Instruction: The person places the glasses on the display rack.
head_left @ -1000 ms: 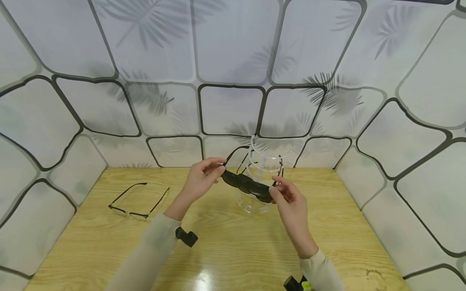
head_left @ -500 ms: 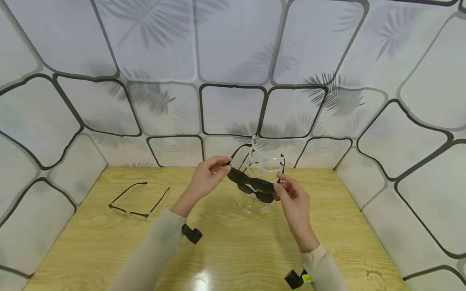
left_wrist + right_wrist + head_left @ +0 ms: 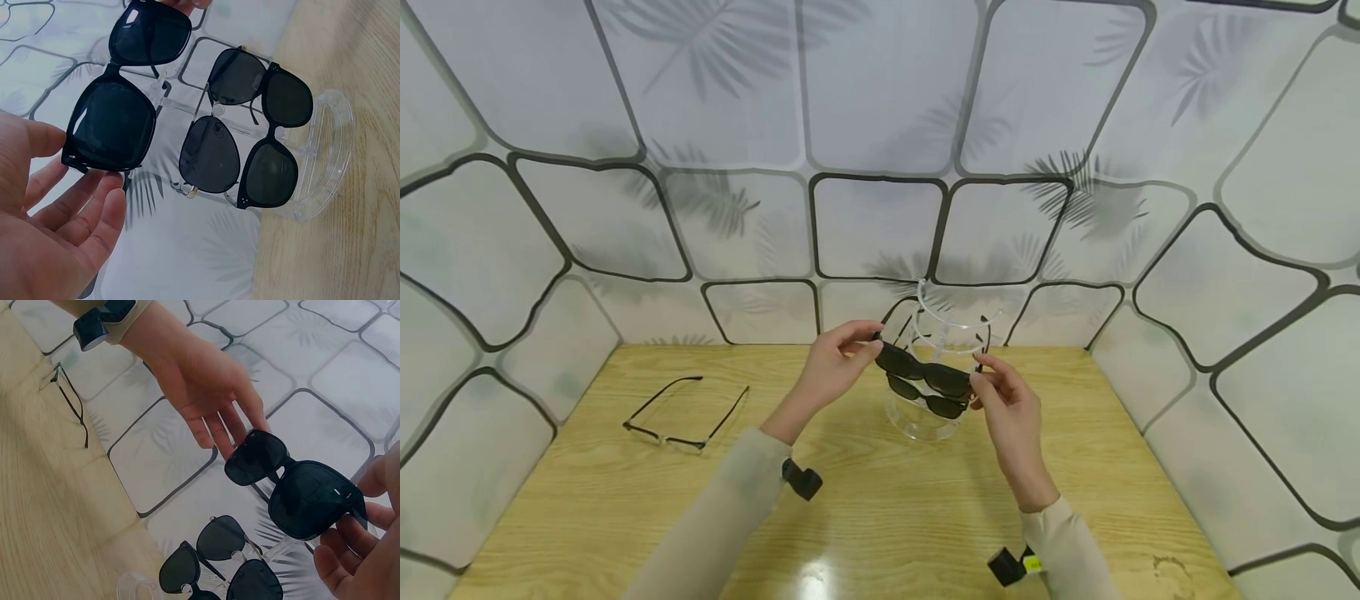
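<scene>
A pair of black sunglasses (image 3: 900, 361) is held by both hands, lenses facing me and tilted down to the right. My left hand (image 3: 831, 367) pinches its left end between thumb and fingers; my right hand (image 3: 1011, 417) pinches the right end. Behind it stands a clear display stand (image 3: 342, 147). On that stand, the left wrist view shows sunglasses with a thin metal frame (image 3: 209, 154) and, lower, another black-framed pair (image 3: 272, 175). The held pair appears apart from these in both wrist views. In the head view it partly covers the stand.
Thin-framed eyeglasses (image 3: 642, 430) lie unfolded on the wooden table (image 3: 880, 508), left of my left hand. A patterned backdrop (image 3: 880, 225) rises behind the table and along both sides. Each wrist carries a small black camera (image 3: 805, 481).
Both hands have shifted slightly to the right and farther back with the sunglasses, bringing them before the stand's middle. The lower pair on the stand now shows beneath. The eyeglasses have stayed put.
</scene>
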`<state>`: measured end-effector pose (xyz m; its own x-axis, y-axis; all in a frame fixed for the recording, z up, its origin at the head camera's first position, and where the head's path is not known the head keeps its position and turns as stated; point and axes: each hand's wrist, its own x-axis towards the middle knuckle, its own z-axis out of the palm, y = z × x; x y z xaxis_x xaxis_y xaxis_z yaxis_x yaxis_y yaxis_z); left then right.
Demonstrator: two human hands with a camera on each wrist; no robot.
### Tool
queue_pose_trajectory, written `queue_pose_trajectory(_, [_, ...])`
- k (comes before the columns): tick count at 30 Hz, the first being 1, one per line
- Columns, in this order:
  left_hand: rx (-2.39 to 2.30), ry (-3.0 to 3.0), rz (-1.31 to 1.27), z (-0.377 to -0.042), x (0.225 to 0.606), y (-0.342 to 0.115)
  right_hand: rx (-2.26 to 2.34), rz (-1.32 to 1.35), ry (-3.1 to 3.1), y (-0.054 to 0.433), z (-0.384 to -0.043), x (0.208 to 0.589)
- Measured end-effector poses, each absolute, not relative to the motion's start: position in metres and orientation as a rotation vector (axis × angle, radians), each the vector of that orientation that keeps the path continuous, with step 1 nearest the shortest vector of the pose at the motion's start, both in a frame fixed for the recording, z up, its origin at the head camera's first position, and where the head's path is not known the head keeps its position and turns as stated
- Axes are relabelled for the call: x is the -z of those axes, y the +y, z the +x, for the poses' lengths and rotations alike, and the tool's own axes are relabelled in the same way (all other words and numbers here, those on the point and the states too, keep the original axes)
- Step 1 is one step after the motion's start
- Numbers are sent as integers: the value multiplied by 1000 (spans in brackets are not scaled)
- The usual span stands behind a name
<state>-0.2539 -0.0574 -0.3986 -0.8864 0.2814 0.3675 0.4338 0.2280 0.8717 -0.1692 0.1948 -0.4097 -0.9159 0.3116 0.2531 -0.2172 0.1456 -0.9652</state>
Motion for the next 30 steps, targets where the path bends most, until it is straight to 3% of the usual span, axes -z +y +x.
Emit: queue_pose_trajectory(30, [1622, -2419, -697, -260, 400, -43, -1937, -194, -1956, 204, -182, 417])
